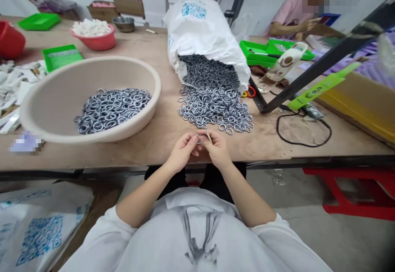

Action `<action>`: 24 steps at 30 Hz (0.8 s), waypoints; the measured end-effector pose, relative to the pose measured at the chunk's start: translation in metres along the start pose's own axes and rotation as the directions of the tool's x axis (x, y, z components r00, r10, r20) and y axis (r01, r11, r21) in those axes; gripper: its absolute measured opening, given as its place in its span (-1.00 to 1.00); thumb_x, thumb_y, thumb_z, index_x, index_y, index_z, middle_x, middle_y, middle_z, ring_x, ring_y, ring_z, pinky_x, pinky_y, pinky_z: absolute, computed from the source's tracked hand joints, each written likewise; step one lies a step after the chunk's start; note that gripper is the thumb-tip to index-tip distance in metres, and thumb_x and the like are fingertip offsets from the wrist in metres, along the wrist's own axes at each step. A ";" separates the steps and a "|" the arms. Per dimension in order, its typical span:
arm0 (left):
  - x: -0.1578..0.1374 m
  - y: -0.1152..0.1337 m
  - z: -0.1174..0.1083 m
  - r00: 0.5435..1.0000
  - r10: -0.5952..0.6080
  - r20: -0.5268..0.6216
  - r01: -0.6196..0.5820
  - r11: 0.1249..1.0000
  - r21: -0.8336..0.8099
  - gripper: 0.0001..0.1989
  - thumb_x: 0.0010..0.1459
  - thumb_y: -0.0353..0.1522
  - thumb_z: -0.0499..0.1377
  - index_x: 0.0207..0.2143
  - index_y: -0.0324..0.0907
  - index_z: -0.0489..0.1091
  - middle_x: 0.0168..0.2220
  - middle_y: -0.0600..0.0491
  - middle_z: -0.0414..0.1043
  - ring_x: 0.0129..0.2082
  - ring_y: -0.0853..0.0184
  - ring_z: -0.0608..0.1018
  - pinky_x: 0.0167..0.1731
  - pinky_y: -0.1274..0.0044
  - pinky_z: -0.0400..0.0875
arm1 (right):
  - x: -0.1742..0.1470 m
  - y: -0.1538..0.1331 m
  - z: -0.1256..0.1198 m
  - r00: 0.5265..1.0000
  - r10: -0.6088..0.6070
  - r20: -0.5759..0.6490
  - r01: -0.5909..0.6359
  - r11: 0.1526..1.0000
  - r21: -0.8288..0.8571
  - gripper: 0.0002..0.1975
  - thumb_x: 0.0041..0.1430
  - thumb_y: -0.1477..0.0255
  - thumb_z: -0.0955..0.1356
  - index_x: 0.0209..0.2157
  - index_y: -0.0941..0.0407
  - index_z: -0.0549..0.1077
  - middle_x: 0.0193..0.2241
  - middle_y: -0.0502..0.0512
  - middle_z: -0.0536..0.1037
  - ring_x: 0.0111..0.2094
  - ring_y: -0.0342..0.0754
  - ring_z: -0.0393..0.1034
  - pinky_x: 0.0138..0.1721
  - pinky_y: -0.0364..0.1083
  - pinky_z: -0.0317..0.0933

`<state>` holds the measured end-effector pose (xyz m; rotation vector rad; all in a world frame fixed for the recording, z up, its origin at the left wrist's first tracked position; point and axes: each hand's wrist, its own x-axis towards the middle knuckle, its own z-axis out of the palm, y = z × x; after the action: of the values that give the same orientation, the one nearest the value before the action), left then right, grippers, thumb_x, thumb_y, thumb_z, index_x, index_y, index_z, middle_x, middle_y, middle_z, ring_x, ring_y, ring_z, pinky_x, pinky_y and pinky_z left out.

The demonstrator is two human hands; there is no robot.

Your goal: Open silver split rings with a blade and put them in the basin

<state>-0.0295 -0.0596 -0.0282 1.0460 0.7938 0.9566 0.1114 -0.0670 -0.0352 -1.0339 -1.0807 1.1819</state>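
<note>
At the table's front edge my left hand (183, 150) pinches a small grey ring (199, 137) between thumb and fingers. My right hand (218, 147) meets it from the other side, closed around a thin pale stick (209, 136) whose tip points up. The fingers partly cover the ring, and I cannot tell whether the stick touches it. Just beyond both hands lies a loose pile of grey rings (216, 107), spilling from the mouth of a white woven sack (203, 33). To the left stands a wide beige basin (46, 124) with many similar rings inside.
A black metal post (296, 82) slants over the right side, near a black cable (304, 143) and a patterned bottle (285, 64). Green trays (61, 58) and a pink bowl (95, 41) stand at the back left. Across the table sits a person in a pink top (288, 12).
</note>
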 end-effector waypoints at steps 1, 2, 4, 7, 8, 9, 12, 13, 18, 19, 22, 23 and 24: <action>0.000 0.000 -0.001 1.000 -0.014 0.009 0.015 1.000 -0.025 -0.49 0.06 0.06 0.27 -0.34 -0.21 0.33 -0.44 0.09 0.47 -0.55 0.50 0.47 -0.49 0.64 0.38 | 0.001 0.002 0.000 1.000 0.002 -0.016 -0.002 1.000 -0.005 -0.64 0.01 0.10 0.52 -0.26 0.06 0.58 -0.43 -0.02 0.55 -0.40 -0.15 0.41 -0.30 -0.12 0.37; 0.001 -0.001 -0.001 0.999 -0.031 0.021 0.032 0.998 -0.050 -0.50 0.06 0.06 0.28 -0.32 -0.21 0.33 -0.42 0.08 0.49 -0.53 0.49 0.50 -0.48 0.64 0.40 | 0.002 0.004 0.000 1.000 0.011 -0.029 -0.011 1.000 -0.004 -0.64 0.01 0.10 0.52 -0.26 0.06 0.58 -0.43 -0.01 0.54 -0.41 -0.14 0.41 -0.32 -0.12 0.36; 0.001 -0.002 -0.003 0.997 -0.060 0.039 0.063 0.993 -0.099 -0.50 0.04 0.03 0.31 -0.30 -0.21 0.33 -0.38 0.06 0.52 -0.49 0.46 0.55 -0.45 0.63 0.42 | 0.003 0.009 0.000 0.999 0.025 -0.038 -0.025 1.000 0.008 -0.64 0.03 0.08 0.50 -0.27 0.06 0.57 -0.46 -0.02 0.51 -0.45 -0.15 0.37 -0.40 -0.13 0.32; 0.001 -0.002 -0.004 0.998 -0.043 0.038 0.047 0.991 -0.126 -0.52 -0.02 -0.02 0.38 -0.34 -0.21 0.33 -0.42 0.09 0.50 -0.48 0.46 0.55 -0.44 0.64 0.43 | 0.002 0.011 0.000 0.999 -0.012 -0.041 0.011 1.000 -0.021 -0.66 0.07 0.07 0.48 -0.30 0.05 0.57 -0.43 -0.01 0.48 -0.44 -0.16 0.34 -0.40 -0.14 0.31; 0.000 -0.003 -0.004 0.999 -0.022 0.035 0.026 0.992 -0.120 -0.52 -0.04 -0.04 0.40 -0.37 -0.22 0.33 -0.45 0.10 0.49 -0.48 0.47 0.54 -0.43 0.64 0.43 | 0.002 0.011 0.000 0.998 -0.033 -0.045 0.031 0.999 -0.041 -0.66 0.06 0.08 0.49 -0.30 0.05 0.57 -0.40 -0.01 0.49 -0.41 -0.15 0.35 -0.37 -0.13 0.32; 0.000 -0.003 -0.004 1.000 -0.001 0.031 0.004 0.994 -0.109 -0.53 -0.05 -0.07 0.42 -0.39 -0.22 0.33 -0.47 0.11 0.48 -0.48 0.47 0.54 -0.41 0.64 0.43 | 0.001 0.010 0.000 0.998 -0.047 -0.049 0.044 0.997 -0.058 -0.66 0.04 0.08 0.50 -0.30 0.05 0.58 -0.38 0.00 0.51 -0.39 -0.14 0.37 -0.34 -0.12 0.32; -0.001 -0.003 -0.004 0.999 0.030 0.011 -0.029 0.996 -0.080 -0.55 -0.08 -0.09 0.44 -0.42 -0.24 0.36 -0.50 0.11 0.47 -0.50 0.48 0.51 -0.42 0.63 0.41 | 0.001 0.007 0.000 0.997 -0.049 -0.053 0.045 0.996 -0.078 -0.64 0.00 0.07 0.51 -0.31 0.06 0.57 -0.39 0.01 0.55 -0.37 -0.11 0.40 -0.31 -0.10 0.34; -0.001 -0.003 -0.004 1.000 0.030 0.004 -0.030 0.997 -0.076 -0.55 -0.08 -0.09 0.44 -0.42 -0.25 0.38 -0.50 0.10 0.47 -0.51 0.48 0.50 -0.43 0.63 0.41 | 0.000 0.006 0.000 0.998 -0.043 -0.056 0.038 0.996 -0.079 -0.63 0.00 0.06 0.51 -0.31 0.07 0.57 -0.40 0.01 0.56 -0.38 -0.11 0.41 -0.31 -0.09 0.35; -0.001 -0.003 -0.004 0.999 0.046 -0.018 -0.047 0.998 -0.046 -0.56 -0.10 -0.07 0.44 -0.39 -0.26 0.48 -0.48 0.10 0.48 -0.54 0.49 0.47 -0.48 0.62 0.41 | -0.002 0.004 0.001 0.997 -0.054 -0.048 0.048 0.992 -0.120 -0.65 0.05 0.06 0.48 -0.32 0.07 0.57 -0.41 0.02 0.58 -0.37 -0.10 0.43 -0.29 -0.08 0.35; -0.001 -0.002 -0.004 0.998 0.051 -0.023 -0.052 0.998 -0.036 -0.55 -0.10 -0.06 0.44 -0.42 -0.25 0.47 -0.50 0.10 0.46 -0.56 0.50 0.46 -0.51 0.62 0.40 | -0.003 0.003 0.001 0.998 -0.051 -0.030 0.047 0.991 -0.125 -0.65 0.05 0.07 0.48 -0.32 0.07 0.57 -0.41 0.02 0.58 -0.37 -0.10 0.43 -0.28 -0.08 0.35; -0.003 -0.002 -0.004 0.998 0.059 -0.020 -0.059 0.998 -0.010 -0.53 -0.12 -0.02 0.43 -0.49 -0.25 0.43 -0.55 0.11 0.42 -0.60 0.51 0.43 -0.55 0.63 0.37 | -0.003 0.002 0.000 0.999 -0.029 0.037 0.034 0.992 -0.119 -0.63 0.03 0.06 0.49 -0.30 0.07 0.58 -0.38 0.02 0.59 -0.35 -0.09 0.45 -0.25 -0.07 0.35; -0.003 -0.002 -0.004 0.998 0.059 -0.017 -0.059 0.998 -0.004 -0.52 -0.12 -0.02 0.43 -0.50 -0.25 0.42 -0.55 0.12 0.42 -0.60 0.51 0.42 -0.56 0.63 0.37 | -0.002 0.001 -0.001 0.999 -0.028 0.045 0.033 0.992 -0.118 -0.63 0.04 0.05 0.48 -0.31 0.07 0.58 -0.39 0.02 0.59 -0.35 -0.09 0.45 -0.25 -0.07 0.35; -0.004 -0.002 -0.004 0.998 0.058 -0.015 -0.058 0.998 0.002 -0.53 -0.12 -0.03 0.44 -0.50 -0.25 0.42 -0.55 0.12 0.42 -0.60 0.51 0.43 -0.56 0.64 0.37 | -0.002 0.000 -0.003 0.999 -0.031 0.041 0.036 0.992 -0.123 -0.62 0.06 0.04 0.47 -0.31 0.07 0.57 -0.41 0.02 0.57 -0.36 -0.10 0.44 -0.26 -0.08 0.34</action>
<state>-0.0342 -0.0622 -0.0311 1.0690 0.7803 1.0146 0.1139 -0.0690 -0.0363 -1.0878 -1.2101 1.1237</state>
